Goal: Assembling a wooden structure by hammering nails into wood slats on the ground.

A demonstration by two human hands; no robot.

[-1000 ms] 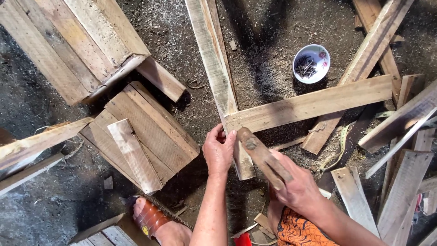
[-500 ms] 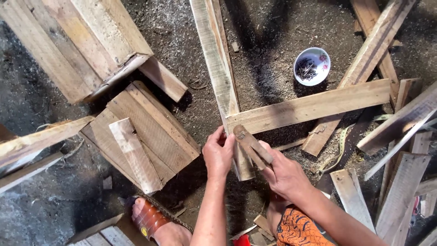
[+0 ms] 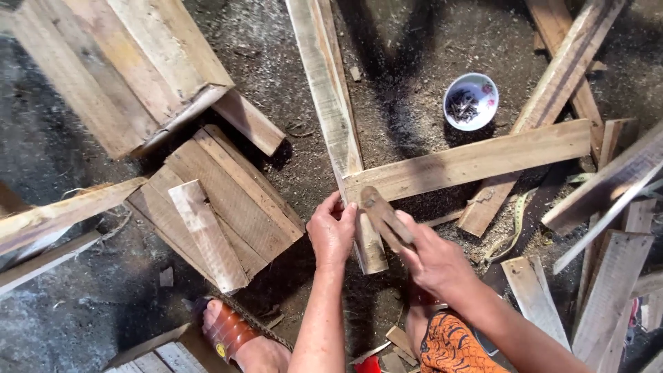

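My left hand (image 3: 333,231) pinches at the corner where the long plank (image 3: 324,90) meets the cross plank (image 3: 476,160) on the dirt floor (image 3: 407,62). My right hand (image 3: 434,261) is closed around a wooden mallet (image 3: 384,217), its head just beside my left fingers. A white bowl of nails (image 3: 471,101) sits beyond the cross plank.

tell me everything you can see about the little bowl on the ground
The bowl is small, round and white, with a bluish rim and a bit of red pattern on its right inner side; it looks like ceramic or enamel. It sits upright on the sawdust-strewn dirt ground, in the upper right of the view, and holds a loose heap of dark nails. It lies just above the cross plank and left of a slanted plank, touching neither as far as I can tell. Both hands are well away from it.
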